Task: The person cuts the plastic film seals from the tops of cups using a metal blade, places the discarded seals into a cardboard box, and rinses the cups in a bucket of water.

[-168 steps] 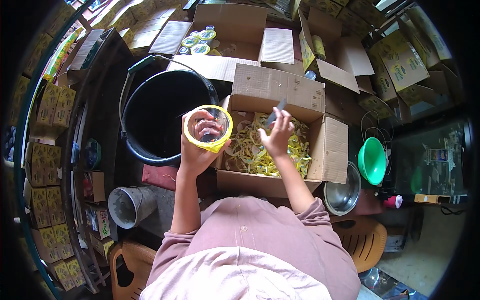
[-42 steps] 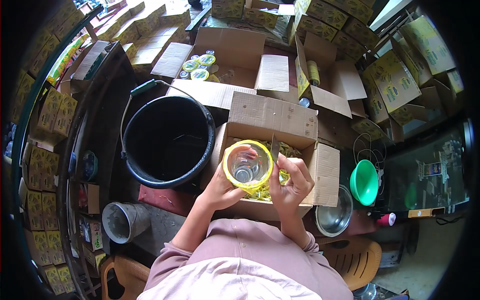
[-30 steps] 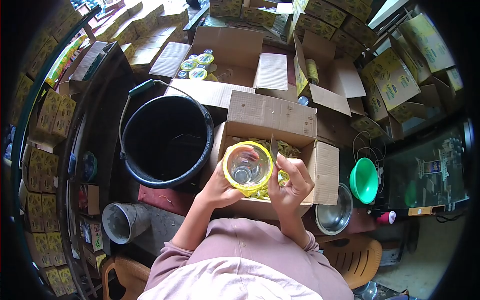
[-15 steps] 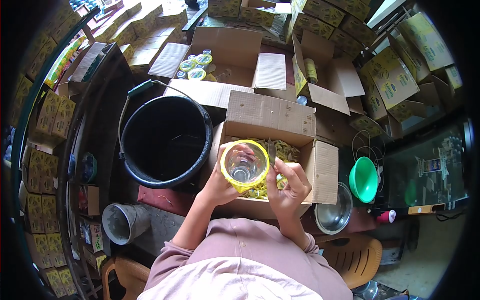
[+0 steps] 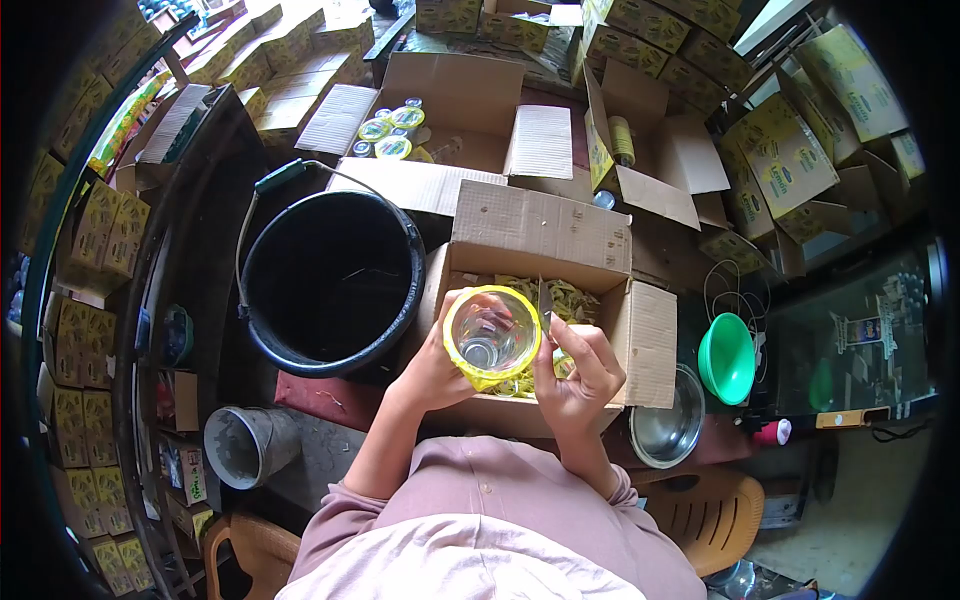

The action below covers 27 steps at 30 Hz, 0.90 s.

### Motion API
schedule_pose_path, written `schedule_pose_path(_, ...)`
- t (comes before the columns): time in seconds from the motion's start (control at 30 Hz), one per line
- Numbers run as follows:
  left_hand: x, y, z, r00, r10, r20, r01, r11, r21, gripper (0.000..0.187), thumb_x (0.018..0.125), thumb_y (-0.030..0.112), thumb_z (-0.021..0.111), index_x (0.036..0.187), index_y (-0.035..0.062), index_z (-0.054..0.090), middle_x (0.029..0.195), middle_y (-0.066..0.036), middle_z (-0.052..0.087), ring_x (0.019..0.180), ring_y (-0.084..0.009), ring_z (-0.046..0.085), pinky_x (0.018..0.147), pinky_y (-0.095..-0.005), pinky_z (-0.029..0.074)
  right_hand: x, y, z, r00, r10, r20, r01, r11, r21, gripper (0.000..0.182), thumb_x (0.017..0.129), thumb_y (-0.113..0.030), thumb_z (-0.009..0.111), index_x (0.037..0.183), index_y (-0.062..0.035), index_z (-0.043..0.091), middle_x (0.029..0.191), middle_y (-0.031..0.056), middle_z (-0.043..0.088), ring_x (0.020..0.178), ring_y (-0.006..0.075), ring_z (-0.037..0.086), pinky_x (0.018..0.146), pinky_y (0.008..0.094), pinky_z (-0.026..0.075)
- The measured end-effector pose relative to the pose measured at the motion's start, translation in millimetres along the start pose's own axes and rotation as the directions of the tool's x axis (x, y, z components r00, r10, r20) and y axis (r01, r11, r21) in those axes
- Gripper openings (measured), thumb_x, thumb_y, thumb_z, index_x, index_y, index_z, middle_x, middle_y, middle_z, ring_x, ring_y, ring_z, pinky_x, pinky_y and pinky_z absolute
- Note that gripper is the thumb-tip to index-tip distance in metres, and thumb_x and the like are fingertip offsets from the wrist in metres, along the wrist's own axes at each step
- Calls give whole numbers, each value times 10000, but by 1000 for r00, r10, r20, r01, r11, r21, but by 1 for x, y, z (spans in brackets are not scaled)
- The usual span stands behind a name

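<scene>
My left hand [image 5: 428, 372] is wrapped round a clear plastic cup [image 5: 488, 345], its open mouth facing up at me. A ragged ring of yellow film runs around the cup's rim. In my right hand [image 5: 582, 378] I grip a small knife [image 5: 545, 301], its dark blade pointing away from me beside the cup's right edge. Both hands are above an open cardboard box [image 5: 540, 222] that holds yellow film scraps [image 5: 572, 299]. My left fingers are partly hidden behind the cup.
A large black bucket [image 5: 262, 318] stands left of the box. Behind is another open carton [image 5: 455, 80] with yellow-lidded cups [image 5: 393, 149]. To the right are a metal bowl [image 5: 672, 425] and a green bowl [image 5: 727, 360]. A grey bucket [image 5: 235, 448] sits lower left.
The cup has shifted very slightly to the right and down, with the knife staying at its right edge. Both hands keep their grip; everything else is unchanged.
</scene>
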State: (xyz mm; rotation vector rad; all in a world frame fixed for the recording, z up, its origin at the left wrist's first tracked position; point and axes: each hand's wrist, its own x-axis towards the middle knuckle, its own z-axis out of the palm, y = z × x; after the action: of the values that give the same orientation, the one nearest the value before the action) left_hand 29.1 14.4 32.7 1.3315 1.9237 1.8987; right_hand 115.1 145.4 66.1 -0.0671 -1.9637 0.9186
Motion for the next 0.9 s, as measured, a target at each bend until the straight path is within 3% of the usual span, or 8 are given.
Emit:
schedule_pose_path(0.1, 2, 4, -3, 998, 38, 44, -45, 988, 148, 637, 649, 57, 754, 1167, 25, 385, 1084, -86, 433, 986, -180, 521, 856, -291, 447, 0, -1, 1, 1000, -5, -9, 5, 1000, 6, 334, 647, 82, 657, 957, -39, 677, 699, 65, 593, 593, 142, 569, 552, 249, 462)
schedule_pose_path(0.2, -1, 6, 2, 999, -35, 7, 36, 992, -125, 631, 648, 60, 757, 1162, 27, 394, 1077, -87, 438, 982, -175, 517, 856, -295, 447, 1, 3, 0, 1000, -6, 11, 7, 1000, -18, 342, 643, 85, 661, 961, -41, 676, 694, 65, 592, 593, 138, 568, 548, 244, 459)
schedule_pose_path(0.3, 2, 9, 0, 999, -47, 28, 50, 987, -153, 656, 620, 57, 768, 1163, 29, 401, 1076, -87, 438, 1021, -183, 492, 858, -299, 449, 1, 5, -1, 1000, 14, 10, -14, 999, 41, 338, 646, 80, 670, 962, -41, 674, 688, 64, 591, 585, 135, 568, 543, 240, 458)
schedule_pose_path(0.4, 3, -3, 0, 999, 30, 16, -30, 999, -14, 710, 586, 39, 768, 1188, 31, 391, 1116, -92, 409, 1057, -198, 470, 865, -298, 452, 0, 1, -3, 998, 64, 7, -64, 998, 17, 309, 658, 71, 676, 947, -38, 673, 688, 66, 596, 581, 135, 574, 542, 239, 464)
schedule_pose_path(0.53, -2, -8, 2, 999, 3, -54, -8, 995, -96, 763, 567, 26, 748, 1229, 35, 369, 1173, -105, 323, 1078, -211, 441, 858, -316, 469, -5, 0, -3, 999, 45, 9, -45, 999, 6, 273, 668, 59, 679, 923, -38, 674, 693, 69, 604, 584, 140, 585, 544, 241, 473)
schedule_pose_path(0.83, 2, -4, 1, 997, 65, -32, -66, 997, -43, 723, 576, 61, 792, 1173, 55, 385, 1110, -108, 337, 1036, -247, 420, 849, -335, 448, -4, -1, -3, 1000, 19, 5, -19, 999, -34, 306, 647, 68, 669, 934, -38, 671, 702, 74, 604, 597, 148, 587, 559, 249, 477)
schedule_pose_path(0.9, 0, -5, 3, 998, 56, -1, -56, 993, -101, 721, 573, 77, 800, 1166, 60, 390, 1101, -109, 352, 1042, -253, 421, 864, -339, 427, -4, 1, -4, 1000, 4, 9, -4, 999, -47, 329, 635, 75, 658, 944, -36, 670, 705, 76, 601, 604, 150, 588, 565, 249, 475)
